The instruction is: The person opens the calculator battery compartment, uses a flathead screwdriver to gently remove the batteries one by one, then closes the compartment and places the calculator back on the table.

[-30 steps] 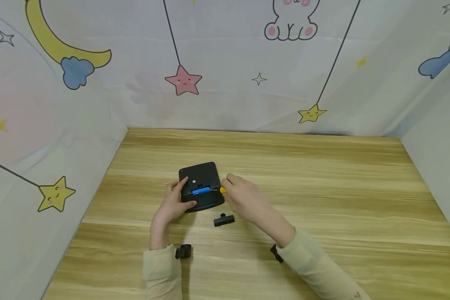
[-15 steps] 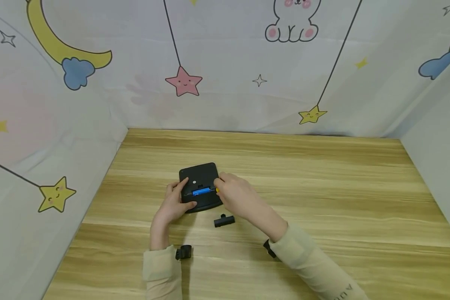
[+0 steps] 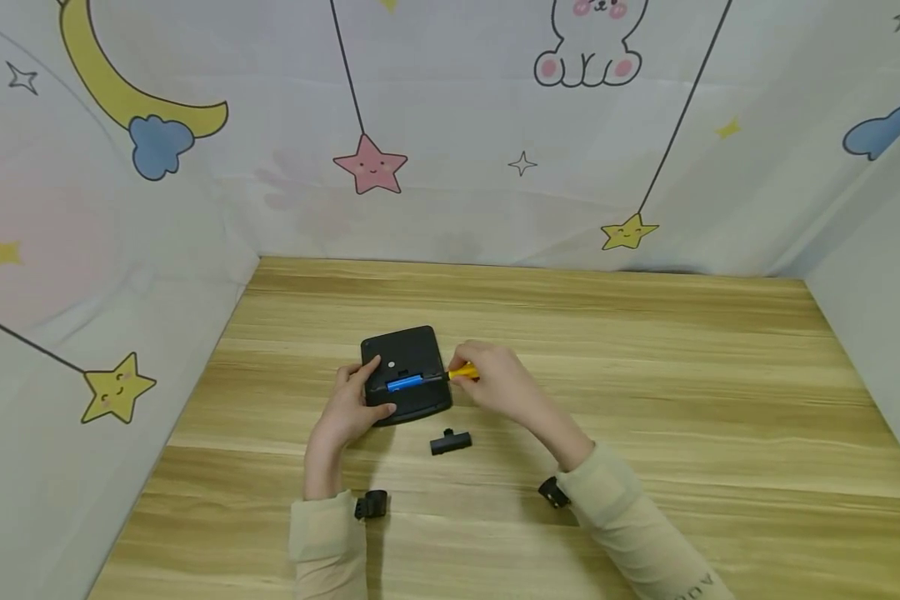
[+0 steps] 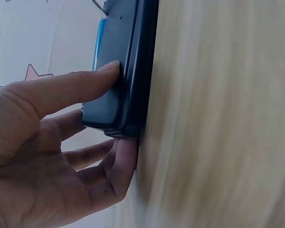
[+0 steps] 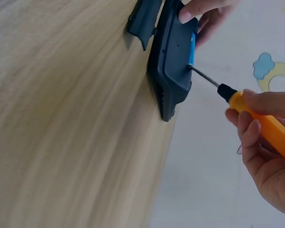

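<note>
While left hand [image 3: 345,410] holds device [image 3: 405,344] on bench [image 3: 645,400], head view, right hand [image 3: 498,382] grips screwdriver [image 3: 469,369] beside battery [image 3: 405,383]. Left wrist: device pinched at edge; brace firmly. Right wrist: tip [image 5: 191,68] near battery's end; likely prying, best gently.

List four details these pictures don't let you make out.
Underside of the black device, head view: hidden by its own body.
Markings on the blue battery, head view: too small.
Tip shape of the screwdriver, right wrist view: too small.
Lettering on the right sleeve, head view: cut by the bottom edge.
</note>
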Available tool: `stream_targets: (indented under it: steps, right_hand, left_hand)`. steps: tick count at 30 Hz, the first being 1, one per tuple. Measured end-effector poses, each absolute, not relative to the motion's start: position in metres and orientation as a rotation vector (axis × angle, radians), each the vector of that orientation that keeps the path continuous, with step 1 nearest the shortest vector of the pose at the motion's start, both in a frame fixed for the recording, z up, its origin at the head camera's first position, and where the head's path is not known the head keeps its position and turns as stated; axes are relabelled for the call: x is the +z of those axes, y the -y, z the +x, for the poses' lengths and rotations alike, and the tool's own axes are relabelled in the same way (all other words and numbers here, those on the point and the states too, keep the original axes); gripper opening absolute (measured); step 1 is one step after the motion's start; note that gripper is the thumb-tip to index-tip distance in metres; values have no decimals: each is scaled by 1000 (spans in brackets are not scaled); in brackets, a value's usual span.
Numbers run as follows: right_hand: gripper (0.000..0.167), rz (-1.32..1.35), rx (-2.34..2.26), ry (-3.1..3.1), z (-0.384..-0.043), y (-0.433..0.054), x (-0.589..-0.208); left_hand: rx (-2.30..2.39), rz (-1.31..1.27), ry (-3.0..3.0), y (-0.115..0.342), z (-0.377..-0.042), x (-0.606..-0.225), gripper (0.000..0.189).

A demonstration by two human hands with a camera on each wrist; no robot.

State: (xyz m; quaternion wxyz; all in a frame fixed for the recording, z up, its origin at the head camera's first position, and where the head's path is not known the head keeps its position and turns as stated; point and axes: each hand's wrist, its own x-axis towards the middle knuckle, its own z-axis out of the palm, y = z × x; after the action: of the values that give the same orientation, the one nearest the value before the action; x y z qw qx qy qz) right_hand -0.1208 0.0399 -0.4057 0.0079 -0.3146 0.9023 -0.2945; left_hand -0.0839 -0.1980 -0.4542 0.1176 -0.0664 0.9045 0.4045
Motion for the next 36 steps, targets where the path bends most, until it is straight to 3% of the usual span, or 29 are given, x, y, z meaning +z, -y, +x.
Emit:
stream_targets:
  steps: [12, 36]
  right_hand:
    - [7, -820, -1278, -2703, -127, -56, -430]
    - [9, -815, -1482, -2664, -119, -55, -441]
  left_hand:
    - [1214, -213, -2629, 197, -84, -454, 82]
    - [1197, -198, -2639, 197, -83, -457, 82]
